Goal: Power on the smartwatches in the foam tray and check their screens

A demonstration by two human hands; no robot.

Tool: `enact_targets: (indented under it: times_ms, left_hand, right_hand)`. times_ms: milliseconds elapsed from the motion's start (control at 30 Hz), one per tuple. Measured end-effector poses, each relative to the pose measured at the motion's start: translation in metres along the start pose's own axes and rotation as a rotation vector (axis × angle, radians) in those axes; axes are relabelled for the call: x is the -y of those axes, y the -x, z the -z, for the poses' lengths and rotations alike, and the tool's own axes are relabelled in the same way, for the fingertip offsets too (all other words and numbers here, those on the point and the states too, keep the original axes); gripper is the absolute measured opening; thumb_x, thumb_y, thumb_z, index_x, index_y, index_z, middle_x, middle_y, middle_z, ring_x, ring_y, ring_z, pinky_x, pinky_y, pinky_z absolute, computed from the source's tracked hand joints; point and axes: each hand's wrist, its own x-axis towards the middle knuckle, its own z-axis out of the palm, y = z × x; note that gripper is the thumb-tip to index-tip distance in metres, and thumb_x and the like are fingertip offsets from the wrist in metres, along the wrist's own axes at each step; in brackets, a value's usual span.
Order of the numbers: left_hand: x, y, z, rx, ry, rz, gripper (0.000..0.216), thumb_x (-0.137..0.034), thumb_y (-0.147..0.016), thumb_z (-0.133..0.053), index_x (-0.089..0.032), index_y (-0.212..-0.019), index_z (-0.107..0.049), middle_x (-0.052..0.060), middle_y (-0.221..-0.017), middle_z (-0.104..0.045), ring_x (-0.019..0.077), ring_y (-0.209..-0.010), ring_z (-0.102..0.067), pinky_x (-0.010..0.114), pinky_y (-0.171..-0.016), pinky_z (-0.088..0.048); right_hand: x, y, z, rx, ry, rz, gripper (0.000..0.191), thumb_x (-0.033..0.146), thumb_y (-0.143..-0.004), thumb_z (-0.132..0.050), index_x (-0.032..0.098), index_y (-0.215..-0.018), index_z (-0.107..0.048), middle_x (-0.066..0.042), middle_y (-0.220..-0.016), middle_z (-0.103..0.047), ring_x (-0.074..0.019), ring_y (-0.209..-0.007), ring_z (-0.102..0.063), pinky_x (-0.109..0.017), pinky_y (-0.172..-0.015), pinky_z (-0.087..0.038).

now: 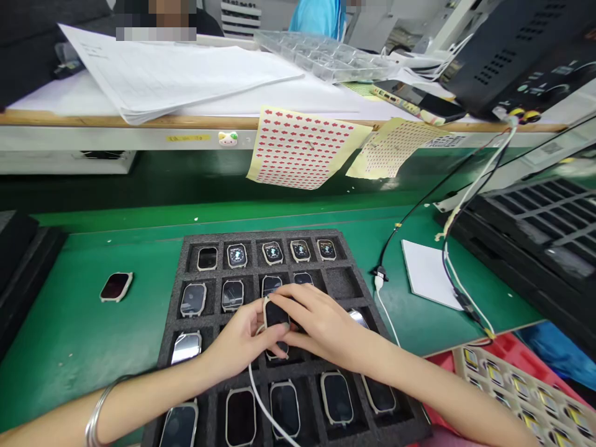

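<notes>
Both hands meet over the black foam tray (179,292) on the green desk (69,347). The left hand (239,344) has its fingers clamped on a dark-faced watch (276,314), held upright just above the tray's middle row. The right hand (321,323) curls its fingers together over the same watch from the other side. A white cable (263,403) trails from beneath the fingers towards the wrists. Beyond the fingertips, 5 more watches (272,252) fill the far row. A loose watch (116,286) lies well left of the fingers.
</notes>
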Motion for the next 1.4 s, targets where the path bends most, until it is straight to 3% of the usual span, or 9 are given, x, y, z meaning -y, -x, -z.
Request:
enact_targets:
  times_ms: [100, 233, 467, 633, 733, 833, 933, 1100, 1400]
  left_hand:
    - [0.000, 0.000, 0.001, 0.012, -0.019, -0.015, 0.029, -0.035, -0.083, -0.065, -0.011, -0.097, -0.056, 0.003, -0.079, -0.060, 0.0123, -0.061, -0.062, 0.025, -0.056, -0.057]
    - [0.000, 0.000, 0.002, 0.040, -0.010, -0.010, 0.035, -0.039, -0.081, -0.066, -0.011, -0.099, -0.054, 0.003, -0.071, -0.060, 0.0177, -0.064, -0.065, 0.024, -0.048, -0.055]
    - [-0.002, 0.001, 0.001, 0.048, -0.033, 0.025, 0.042, -0.045, -0.081, -0.064, -0.011, -0.102, -0.050, 0.002, -0.063, -0.061, 0.0159, -0.051, -0.064, 0.020, -0.039, -0.050]
    - [0.000, 0.003, 0.002, 0.044, -0.093, 0.084, 0.042, -0.048, -0.083, -0.059, -0.013, -0.103, -0.048, -0.007, -0.046, -0.050, 0.0088, -0.032, -0.047, 0.015, -0.031, -0.036]
    - [0.000, 0.004, 0.002, 0.008, -0.145, 0.100, 0.041, -0.046, -0.083, -0.060, -0.014, -0.107, -0.050, -0.011, -0.046, -0.040, 0.0051, -0.027, -0.033, 0.016, -0.029, -0.023]
    - [-0.003, 0.004, -0.001, -0.035, -0.169, 0.092, 0.040, -0.041, -0.081, -0.064, -0.015, -0.109, -0.055, -0.010, -0.051, -0.039, 0.0051, -0.033, -0.032, 0.019, -0.035, -0.027]
    - [-0.005, 0.003, -0.002, -0.049, -0.194, 0.053, 0.035, -0.035, -0.080, -0.065, -0.015, -0.109, -0.059, -0.007, -0.054, -0.045, 0.0114, -0.049, -0.046, 0.023, -0.053, -0.041]
    - [0.002, 0.002, 0.003, -0.009, -0.261, -0.054, 0.028, -0.030, -0.085, -0.059, -0.015, -0.109, -0.059, 0.003, -0.087, -0.061, 0.0183, -0.080, -0.053, 0.031, -0.082, -0.043]
    - [0.007, 0.000, 0.004, 0.027, -0.264, -0.059, 0.027, -0.031, -0.088, -0.056, -0.016, -0.111, -0.056, 0.005, -0.099, -0.063, 0.0209, -0.091, -0.055, 0.035, -0.093, -0.040]
  right_hand:
    - [-0.001, 0.002, -0.010, -0.062, -0.054, 0.017, 0.031, 0.026, -0.090, -0.060, 0.011, -0.117, -0.053, -0.014, -0.110, -0.058, -0.0255, -0.098, -0.056, -0.040, -0.081, -0.050]
    - [-0.006, 0.005, -0.015, -0.143, -0.125, 0.063, 0.035, 0.033, -0.095, -0.053, 0.012, -0.122, -0.049, -0.014, -0.108, -0.057, -0.0251, -0.097, -0.055, -0.040, -0.081, -0.049]
    - [-0.010, 0.005, -0.016, -0.134, -0.263, 0.046, 0.044, 0.036, -0.090, -0.062, 0.014, -0.124, -0.049, -0.013, -0.107, -0.056, -0.0232, -0.096, -0.054, -0.038, -0.082, -0.049]
    - [-0.009, 0.005, -0.015, -0.117, -0.233, 0.049, 0.045, 0.035, -0.088, -0.064, 0.014, -0.125, -0.050, -0.013, -0.107, -0.057, -0.0240, -0.097, -0.054, -0.040, -0.083, -0.049]
    - [-0.007, 0.005, -0.011, -0.115, -0.151, 0.056, 0.040, 0.033, -0.089, -0.062, 0.013, -0.122, -0.052, -0.014, -0.107, -0.058, -0.0258, -0.098, -0.053, -0.043, -0.084, -0.048]
    - [-0.005, 0.004, -0.008, -0.118, -0.125, 0.058, 0.039, 0.032, -0.089, -0.063, 0.011, -0.120, -0.053, -0.015, -0.107, -0.058, -0.0266, -0.099, -0.052, -0.043, -0.085, -0.047]
    - [-0.006, 0.005, -0.008, -0.108, -0.154, 0.050, 0.040, 0.033, -0.087, -0.065, 0.011, -0.119, -0.054, -0.013, -0.106, -0.058, -0.0254, -0.097, -0.053, -0.041, -0.084, -0.047]
    - [-0.009, 0.005, -0.010, -0.112, -0.147, 0.051, 0.038, 0.035, -0.088, -0.063, 0.011, -0.117, -0.055, -0.013, -0.105, -0.058, -0.0248, -0.096, -0.052, -0.042, -0.084, -0.047]
    - [-0.008, 0.007, -0.010, -0.110, -0.115, 0.052, 0.035, 0.035, -0.089, -0.062, 0.010, -0.114, -0.056, -0.014, -0.104, -0.058, -0.0256, -0.096, -0.052, -0.042, -0.083, -0.047]
